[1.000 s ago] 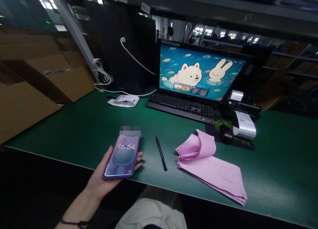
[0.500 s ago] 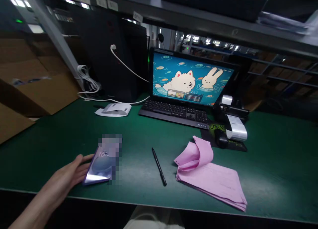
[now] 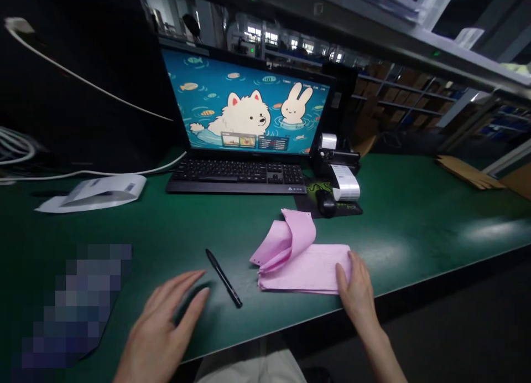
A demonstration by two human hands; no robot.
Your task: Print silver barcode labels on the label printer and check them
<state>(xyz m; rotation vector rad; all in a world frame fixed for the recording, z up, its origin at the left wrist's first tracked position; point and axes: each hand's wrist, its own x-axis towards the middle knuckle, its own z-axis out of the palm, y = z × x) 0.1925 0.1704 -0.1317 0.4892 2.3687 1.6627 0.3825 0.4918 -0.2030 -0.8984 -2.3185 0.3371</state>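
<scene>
Touching pink papers (image 3: 317, 268), the right hand (image 3: 357, 288) has newly appeared.

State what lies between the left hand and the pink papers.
In the head view, a black pen lies on the green tabletop between the left hand and the pink papers.

On the desk (image 3: 415, 206), the pen (image 3: 224, 278) lies left of the papers (image 3: 309, 269); behind them, the keyboard (image 3: 236, 176) sits before the monitor (image 3: 236, 106).
</scene>
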